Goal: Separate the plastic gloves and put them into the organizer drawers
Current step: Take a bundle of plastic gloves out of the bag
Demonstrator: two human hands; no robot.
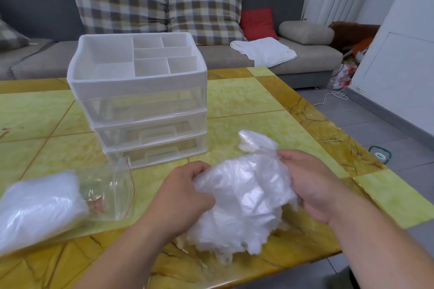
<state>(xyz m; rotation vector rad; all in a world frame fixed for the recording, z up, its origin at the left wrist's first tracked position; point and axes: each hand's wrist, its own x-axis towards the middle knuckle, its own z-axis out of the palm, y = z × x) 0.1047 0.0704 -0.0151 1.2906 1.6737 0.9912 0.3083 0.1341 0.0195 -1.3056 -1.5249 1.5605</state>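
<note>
A crumpled bundle of clear plastic gloves (244, 199) lies on the yellow table (246, 98) in front of me. My left hand (183, 195) grips the bundle's left side with curled fingers. On the right side, my right hand (312, 180) holds it, thumb on top. A clear plastic organizer (141, 101) with three drawers, all closed, and a divided open top tray stands behind the bundle. To the left lies a zip bag (54, 202) with more white gloves inside, its mouth toward the organizer.
A grey sofa (305, 58) with checked cushions, a red pillow and a white cloth (263, 50) runs behind the table. The table's right edge drops to a tiled floor with a white cable (333, 96) and bags.
</note>
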